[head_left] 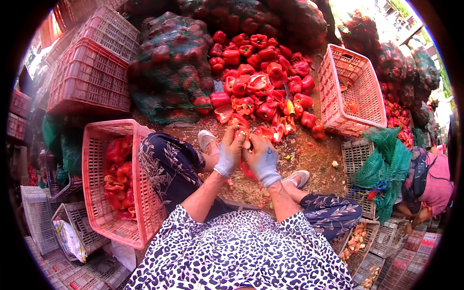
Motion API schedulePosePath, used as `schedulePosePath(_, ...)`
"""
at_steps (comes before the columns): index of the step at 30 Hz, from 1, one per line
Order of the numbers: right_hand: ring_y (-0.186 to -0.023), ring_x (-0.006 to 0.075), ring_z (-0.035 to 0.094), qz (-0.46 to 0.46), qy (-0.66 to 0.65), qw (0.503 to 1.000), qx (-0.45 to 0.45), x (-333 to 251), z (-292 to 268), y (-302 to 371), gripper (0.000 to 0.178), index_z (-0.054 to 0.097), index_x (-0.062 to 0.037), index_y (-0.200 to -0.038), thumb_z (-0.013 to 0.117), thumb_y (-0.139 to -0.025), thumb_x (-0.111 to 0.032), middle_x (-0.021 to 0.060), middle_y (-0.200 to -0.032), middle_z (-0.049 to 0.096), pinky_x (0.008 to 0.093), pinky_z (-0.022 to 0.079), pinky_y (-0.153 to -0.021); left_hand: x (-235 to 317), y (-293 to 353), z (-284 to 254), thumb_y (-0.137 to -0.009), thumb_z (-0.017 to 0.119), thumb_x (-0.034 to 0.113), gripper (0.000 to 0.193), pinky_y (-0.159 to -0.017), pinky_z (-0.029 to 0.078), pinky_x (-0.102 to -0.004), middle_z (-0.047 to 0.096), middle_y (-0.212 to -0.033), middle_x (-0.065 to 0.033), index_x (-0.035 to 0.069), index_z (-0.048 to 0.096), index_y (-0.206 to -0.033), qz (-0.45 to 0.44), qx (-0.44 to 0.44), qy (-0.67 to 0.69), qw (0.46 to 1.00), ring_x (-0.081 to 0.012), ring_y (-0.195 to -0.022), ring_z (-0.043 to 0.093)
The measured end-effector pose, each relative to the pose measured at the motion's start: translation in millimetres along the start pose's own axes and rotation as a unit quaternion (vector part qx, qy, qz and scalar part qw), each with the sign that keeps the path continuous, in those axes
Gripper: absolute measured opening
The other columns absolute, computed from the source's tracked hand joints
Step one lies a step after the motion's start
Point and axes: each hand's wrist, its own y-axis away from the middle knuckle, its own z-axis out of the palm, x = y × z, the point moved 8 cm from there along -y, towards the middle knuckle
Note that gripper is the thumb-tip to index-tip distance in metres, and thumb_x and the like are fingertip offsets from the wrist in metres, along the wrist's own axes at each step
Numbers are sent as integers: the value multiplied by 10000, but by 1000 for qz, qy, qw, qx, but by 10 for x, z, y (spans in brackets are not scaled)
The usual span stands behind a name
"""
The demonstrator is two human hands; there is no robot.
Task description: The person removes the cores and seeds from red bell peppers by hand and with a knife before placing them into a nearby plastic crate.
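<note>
My left hand [230,152], in a soiled pale work glove, is closed on an opened red bell pepper [240,122] in front of me. My right hand [262,158], gloved alike, is closed against the same pepper from the other side; a pale bit shows between the fingertips. Just beyond lies a heap of red bell peppers [230,57], whole at the back and cut open nearer to me. A knife with a yellow handle [290,107] rests on the heap's right side.
At my left stands a pink crate [140,193] holding pepper pieces [118,181]; at the far right, another pink crate [328,94] holds a few scraps. A green mesh sack of peppers [169,63] leans behind. Seeds litter the floor [314,166]. Another person [435,179] bends at the right.
</note>
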Motion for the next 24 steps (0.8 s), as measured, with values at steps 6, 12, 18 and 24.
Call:
schedulePosePath(6, -836, 334, 653, 70, -46, 996, 18, 231, 148, -50, 381, 625, -106, -1133, 671, -795, -273, 150, -914, 671, 422, 517, -743, -423, 7, -13, -907, 552, 138, 229, -789, 474, -312, 612, -980, -127, -9, 560, -1082, -78, 99, 76, 989, -190, -888, 571)
schedulePosePath(12, -906, 308, 673, 122, -395, 907, -81, 576, 359, -91, 444, 592, -80, -1203, 698, -788, -196, 169, -1004, 678, 372, 519, -774, -394, -68, 16, -891, 601, 131, 208, -725, 476, -277, 622, -950, -84, 3, 581, -1053, -126, -1, 122, 985, -122, -821, 564)
schedulePosePath(18, -891, 305, 672, 38, -127, 989, -63, -64, -392, -337, 416, 583, -59, -1159, 690, -792, -222, 160, -983, 673, 376, 512, -757, 1364, -24, -810, -818, 614, -38, 309, -864, 497, -302, 611, -1095, -112, 25, 611, -1121, 204, 67, -179, 960, -187, -992, 608)
schedulePosePath(24, -852, 342, 660, -169, -22, 985, -31, -432, -438, -339, 415, 576, -78, -1159, 677, -773, -190, 149, -962, 672, 407, 527, -724, 2394, 392, -2893, -872, 637, 131, 427, -872, 514, -414, 601, -1218, -159, 104, 562, -1291, 185, 303, -639, 682, -336, -1067, 616)
